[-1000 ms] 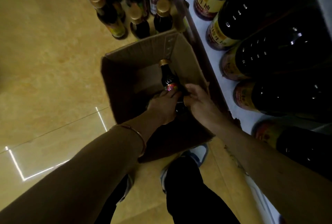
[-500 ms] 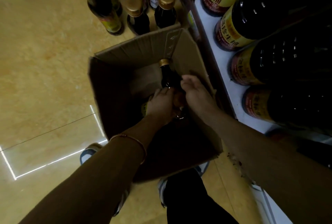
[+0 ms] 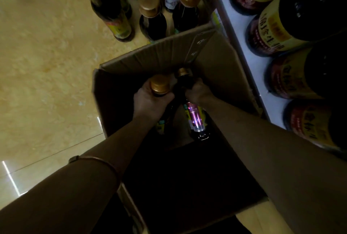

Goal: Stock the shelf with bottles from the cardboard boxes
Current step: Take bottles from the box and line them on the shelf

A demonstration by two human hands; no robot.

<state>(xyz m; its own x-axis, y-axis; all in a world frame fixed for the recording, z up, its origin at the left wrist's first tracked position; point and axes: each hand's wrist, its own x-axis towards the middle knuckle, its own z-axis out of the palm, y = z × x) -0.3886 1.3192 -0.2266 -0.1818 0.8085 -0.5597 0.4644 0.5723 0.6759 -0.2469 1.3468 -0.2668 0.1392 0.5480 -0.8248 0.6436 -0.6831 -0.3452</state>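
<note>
On the far left the tiled floor (image 3: pixel 43 49) is lying bare and glossy, and beyond the box a cluster of gold-capped bottles (image 3: pixel 150 14) is standing upright on it, just past the box's far wall.

In the middle, the open cardboard box (image 3: pixel 150 55) is sitting on the floor, close against the foot of the shelf. Both hands are working inside it. The left hand (image 3: pixel 150 102) is gripping a dark bottle (image 3: pixel 159 87) just under its gold cap, fingers curled round the neck. Just to its right, the right hand (image 3: pixel 197 91) is wrapping round the neck of a second bottle (image 3: pixel 195 119), whose shiny label is catching the light below the wrist. The two bottles are almost touching, each with its long axis running roughly up and down, cap toward the camera and base deep in the box. Whether their bases are resting on the box bottom I cannot tell; it is too dark.

The shelf (image 3: pixel 244 49) is lying to the right, so the right hand is the nearer one. A row of large dark jugs (image 3: pixel 277 32) is crowding the white shelf board there, and the box's right wall is standing between the hands and the shelf. In my judgement, each bottle needs lifting straight up clear of that wall before swinging right, and a free gap among the jugs is not showing from here.
</note>
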